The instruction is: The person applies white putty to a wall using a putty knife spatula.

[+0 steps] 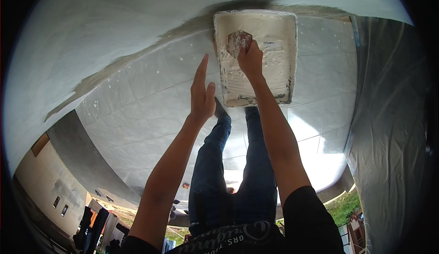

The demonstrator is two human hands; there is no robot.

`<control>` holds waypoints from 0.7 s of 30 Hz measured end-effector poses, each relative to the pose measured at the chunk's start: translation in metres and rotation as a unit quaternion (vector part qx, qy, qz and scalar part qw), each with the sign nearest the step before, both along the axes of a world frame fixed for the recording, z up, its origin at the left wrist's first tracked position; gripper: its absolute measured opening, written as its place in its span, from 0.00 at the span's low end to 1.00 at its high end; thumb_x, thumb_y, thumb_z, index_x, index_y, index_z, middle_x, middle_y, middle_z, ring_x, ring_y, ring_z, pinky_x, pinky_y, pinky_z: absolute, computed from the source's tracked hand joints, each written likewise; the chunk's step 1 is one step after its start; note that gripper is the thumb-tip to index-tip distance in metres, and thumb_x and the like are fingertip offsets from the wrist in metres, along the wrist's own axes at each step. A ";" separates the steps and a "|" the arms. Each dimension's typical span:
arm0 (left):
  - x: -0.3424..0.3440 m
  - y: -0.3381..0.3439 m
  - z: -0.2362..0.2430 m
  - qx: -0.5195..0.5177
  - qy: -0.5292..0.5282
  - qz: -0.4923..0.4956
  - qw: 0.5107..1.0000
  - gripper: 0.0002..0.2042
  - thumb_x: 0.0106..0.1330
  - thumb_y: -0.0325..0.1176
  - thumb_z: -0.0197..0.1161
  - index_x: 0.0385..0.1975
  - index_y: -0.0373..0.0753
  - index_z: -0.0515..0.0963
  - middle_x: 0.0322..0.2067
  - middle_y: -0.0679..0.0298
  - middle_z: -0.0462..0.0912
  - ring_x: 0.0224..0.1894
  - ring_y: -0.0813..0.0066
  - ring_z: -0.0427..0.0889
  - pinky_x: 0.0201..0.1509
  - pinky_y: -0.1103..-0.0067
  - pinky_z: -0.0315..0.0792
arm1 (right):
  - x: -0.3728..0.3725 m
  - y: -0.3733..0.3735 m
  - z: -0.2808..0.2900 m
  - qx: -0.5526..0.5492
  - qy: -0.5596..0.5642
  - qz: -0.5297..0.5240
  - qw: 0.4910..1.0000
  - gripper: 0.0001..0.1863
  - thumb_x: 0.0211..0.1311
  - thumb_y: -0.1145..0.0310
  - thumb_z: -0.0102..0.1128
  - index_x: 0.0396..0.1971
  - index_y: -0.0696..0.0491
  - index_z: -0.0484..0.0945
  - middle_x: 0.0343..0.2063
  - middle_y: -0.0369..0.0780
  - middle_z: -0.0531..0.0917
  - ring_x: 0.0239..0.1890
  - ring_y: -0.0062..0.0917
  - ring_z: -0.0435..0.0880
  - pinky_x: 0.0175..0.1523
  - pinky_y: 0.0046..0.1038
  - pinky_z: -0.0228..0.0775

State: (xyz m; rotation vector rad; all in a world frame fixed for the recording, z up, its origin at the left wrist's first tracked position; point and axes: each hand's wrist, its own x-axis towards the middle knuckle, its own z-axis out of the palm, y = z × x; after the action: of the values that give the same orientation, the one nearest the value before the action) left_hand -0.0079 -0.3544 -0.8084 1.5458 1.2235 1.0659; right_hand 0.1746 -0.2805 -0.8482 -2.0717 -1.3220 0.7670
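White printed lettering and a curved, outlined emblem (257, 230) are stretching across the front of a black short-sleeved cotton-like T-shirt (196, 248), nearest the camera. Below it, faded blue denim jeans (208, 176) are covering the legs.

Beyond the jeans, a shallow, rectangular, off-white tray (295, 48) with a dark-smudged rim is holding thick, cream-coloured paste (274, 69), ridged and streaked. The bare right hand (251, 61) is gripping a flat, paste-smeared, reddish-brown scraper (238, 42), fingers curled tightly around its handle end. The scraper is lying within the tray's outline, toward the far left; whether its blade is touching the paste, I cannot tell. The bare left hand (202, 95) is hovering just left of the tray, fingers extended close together, thumb standing apart.

Grey, jointed floor tiles (169, 69) are showing white spatters, and bright sunlight (331, 162) is glaring on their right side. A smooth, pale grey-white wall (114, 25) is curving over the top and left, a rough, grey-brown strip running along its lower edge. Wrinkled, grey plastic sheeting (384, 117) is draping down the right, and green grass (345, 208) is showing near the lower right.
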 end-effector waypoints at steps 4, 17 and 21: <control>0.003 0.000 0.001 0.004 0.007 -0.001 1.000 0.31 0.68 0.35 0.42 0.70 0.27 0.56 0.70 0.42 0.61 0.72 0.45 0.60 0.75 0.61 0.53 | 0.001 0.002 -0.004 0.014 0.008 0.006 1.000 0.13 0.59 0.75 0.59 0.42 0.65 0.72 0.32 0.59 0.83 0.37 0.55 0.85 0.44 0.46 0.77; 0.007 -0.003 -0.005 0.000 0.002 0.000 1.000 0.31 0.72 0.41 0.40 0.70 0.26 0.56 0.69 0.41 0.61 0.72 0.44 0.60 0.75 0.60 0.53 | 0.015 0.000 0.007 0.014 -0.033 -0.024 0.999 0.14 0.59 0.75 0.59 0.42 0.66 0.71 0.33 0.61 0.83 0.37 0.56 0.85 0.43 0.46 0.78; 0.008 -0.004 -0.005 0.005 0.001 -0.001 1.000 0.31 0.71 0.40 0.41 0.70 0.26 0.56 0.69 0.41 0.61 0.72 0.44 0.60 0.75 0.60 0.53 | 0.027 -0.010 0.009 0.025 -0.055 -0.027 0.998 0.14 0.59 0.75 0.59 0.42 0.65 0.71 0.32 0.60 0.83 0.37 0.56 0.85 0.43 0.46 0.78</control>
State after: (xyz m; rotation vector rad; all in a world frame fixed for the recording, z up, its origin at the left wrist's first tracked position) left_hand -0.0002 -0.3579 -0.8136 1.5546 1.2200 1.0717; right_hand 0.2017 -0.2909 -0.8391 -2.1269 -1.3249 0.5984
